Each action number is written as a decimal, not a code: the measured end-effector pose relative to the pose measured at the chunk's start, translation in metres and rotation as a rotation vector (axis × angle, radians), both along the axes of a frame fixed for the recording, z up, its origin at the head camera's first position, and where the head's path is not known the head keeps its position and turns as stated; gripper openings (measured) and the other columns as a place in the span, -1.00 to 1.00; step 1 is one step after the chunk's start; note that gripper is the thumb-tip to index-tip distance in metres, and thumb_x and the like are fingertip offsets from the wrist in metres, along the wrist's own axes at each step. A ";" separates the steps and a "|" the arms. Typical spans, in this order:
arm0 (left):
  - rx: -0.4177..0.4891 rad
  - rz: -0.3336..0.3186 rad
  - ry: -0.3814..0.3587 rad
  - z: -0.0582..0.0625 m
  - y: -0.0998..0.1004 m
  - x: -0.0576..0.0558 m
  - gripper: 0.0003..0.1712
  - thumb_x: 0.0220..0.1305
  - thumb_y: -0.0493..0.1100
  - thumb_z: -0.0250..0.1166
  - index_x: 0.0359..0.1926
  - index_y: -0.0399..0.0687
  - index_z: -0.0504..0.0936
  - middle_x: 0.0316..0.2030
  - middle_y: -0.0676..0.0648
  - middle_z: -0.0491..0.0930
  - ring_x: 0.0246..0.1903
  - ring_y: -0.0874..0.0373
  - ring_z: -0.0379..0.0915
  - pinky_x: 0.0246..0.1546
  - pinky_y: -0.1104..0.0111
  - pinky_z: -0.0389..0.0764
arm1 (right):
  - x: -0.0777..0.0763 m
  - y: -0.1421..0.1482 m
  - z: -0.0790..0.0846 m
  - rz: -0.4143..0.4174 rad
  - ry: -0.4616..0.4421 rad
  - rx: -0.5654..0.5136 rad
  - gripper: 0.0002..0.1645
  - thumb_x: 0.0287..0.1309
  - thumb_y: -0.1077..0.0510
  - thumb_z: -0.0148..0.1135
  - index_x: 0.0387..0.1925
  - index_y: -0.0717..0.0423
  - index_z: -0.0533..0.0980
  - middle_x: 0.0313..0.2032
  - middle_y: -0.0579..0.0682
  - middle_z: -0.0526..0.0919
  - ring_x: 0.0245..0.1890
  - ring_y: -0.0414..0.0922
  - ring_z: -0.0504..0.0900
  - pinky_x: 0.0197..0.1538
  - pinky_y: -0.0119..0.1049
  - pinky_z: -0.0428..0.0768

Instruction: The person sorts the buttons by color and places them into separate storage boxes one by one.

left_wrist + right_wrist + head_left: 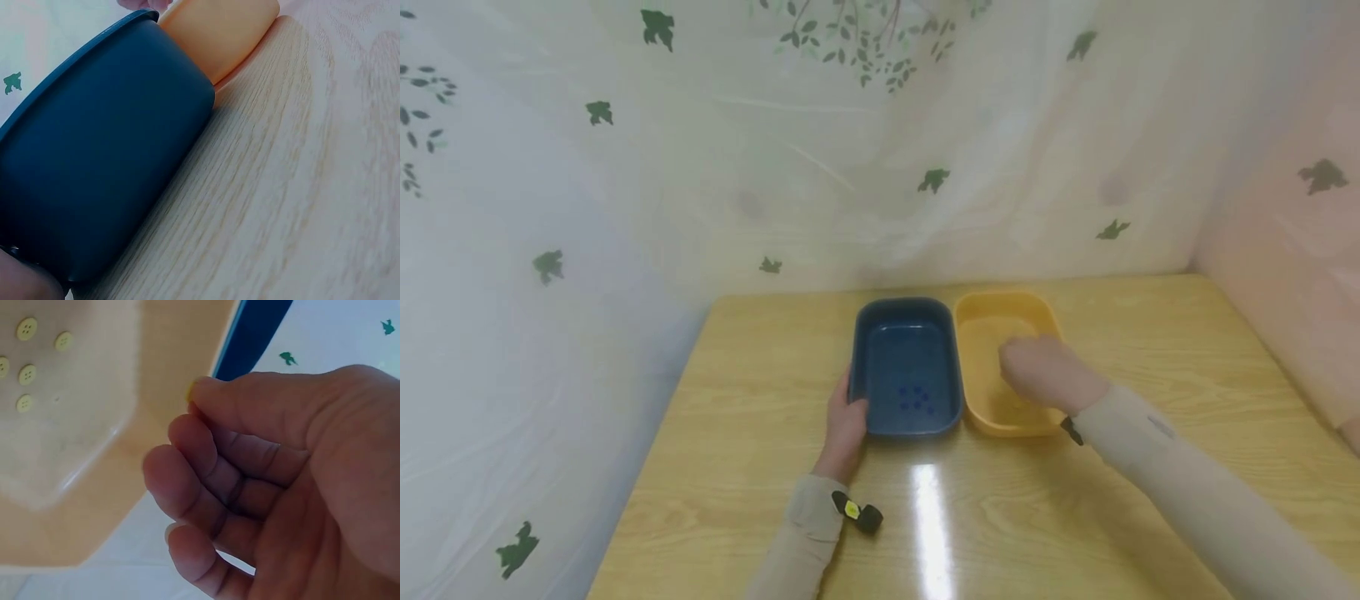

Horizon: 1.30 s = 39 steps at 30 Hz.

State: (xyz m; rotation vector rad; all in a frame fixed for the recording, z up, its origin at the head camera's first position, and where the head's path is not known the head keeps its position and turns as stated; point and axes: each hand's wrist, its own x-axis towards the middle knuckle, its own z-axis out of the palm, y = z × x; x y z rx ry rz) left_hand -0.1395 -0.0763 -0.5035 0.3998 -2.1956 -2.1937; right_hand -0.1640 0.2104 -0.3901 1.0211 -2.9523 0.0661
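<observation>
My left hand [846,425] grips the near left corner of a dark blue tray [859,350], its fingers along the left wall and its thumb by the front corner. Several small blue buttons [917,405] lie on that tray's floor at the near end. Over the yellow tray [1009,430] is my right hand [1048,371], pinching a small yellow button [190,392] between thumb and index finger; only the button's edge shows. The other fingers are curled in. In the right wrist view, several yellow buttons [27,374] with holes lie spread on the yellow tray's floor.
Both trays stand side by side on a light wooden table [760,375], near its back edge. Behind and to the left hangs a pale sheet [850,208] with green leaf prints. A pinkish sheet [1285,275] borders the right side.
</observation>
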 end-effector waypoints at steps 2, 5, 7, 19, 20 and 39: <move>-0.003 0.001 0.000 -0.002 -0.001 0.000 -0.11 0.09 -0.54 -0.05 0.47 0.04 0.18 0.43 -0.09 0.18 0.42 -0.08 0.01 0.42 0.04 0.03 | -0.004 -0.001 -0.002 -0.002 0.000 0.003 -0.75 -0.12 0.42 0.18 -0.62 0.04 0.38 -0.63 -0.10 0.35 -0.65 -0.14 0.34 -0.60 -0.28 0.40; -0.020 0.001 0.003 -0.005 -0.002 -0.001 -0.13 0.10 -0.54 -0.05 0.47 0.02 0.19 0.43 -0.12 0.17 0.42 -0.11 0.00 0.42 0.02 0.01 | -0.009 -0.002 -0.007 -0.012 0.000 0.004 -0.75 -0.16 0.43 0.17 -0.63 0.04 0.38 -0.63 -0.09 0.37 -0.63 -0.12 0.36 -0.57 -0.24 0.45; -0.032 -0.001 0.001 -0.006 -0.002 -0.001 -0.13 0.11 -0.54 -0.05 0.47 0.02 0.19 0.43 -0.12 0.17 0.42 -0.11 -0.01 0.42 0.01 0.00 | -0.011 -0.002 -0.010 -0.020 0.007 0.014 -0.76 -0.14 0.43 0.16 -0.63 0.05 0.39 -0.64 -0.07 0.37 -0.62 -0.11 0.37 -0.56 -0.21 0.48; -0.041 -0.002 -0.002 -0.006 -0.002 0.000 -0.15 0.13 -0.53 -0.05 0.47 0.01 0.19 0.43 -0.14 0.18 0.41 -0.13 0.01 0.41 0.00 0.02 | -0.020 0.000 -0.021 -0.058 -0.038 0.028 -0.79 -0.20 0.44 0.17 -0.61 0.08 0.41 -0.62 -0.04 0.43 -0.60 -0.09 0.41 -0.53 -0.19 0.53; -0.041 -0.003 -0.001 -0.006 -0.002 0.000 -0.15 0.13 -0.52 -0.05 0.47 0.01 0.19 0.42 -0.14 0.19 0.41 -0.13 0.01 0.41 0.00 0.03 | -0.021 0.001 -0.022 -0.054 -0.029 0.025 -0.77 -0.23 0.44 0.18 -0.62 0.08 0.40 -0.62 -0.04 0.43 -0.60 -0.09 0.41 -0.53 -0.19 0.53; -0.026 -0.016 0.016 -0.005 -0.001 0.000 -0.15 0.12 -0.53 -0.07 0.47 -0.02 0.18 0.42 -0.13 0.20 0.41 -0.09 0.03 0.42 0.04 0.04 | -0.027 0.005 -0.028 -0.113 -0.064 0.038 -0.77 -0.19 0.43 0.23 -0.61 0.07 0.41 -0.62 -0.06 0.42 -0.59 -0.10 0.40 -0.52 -0.25 0.51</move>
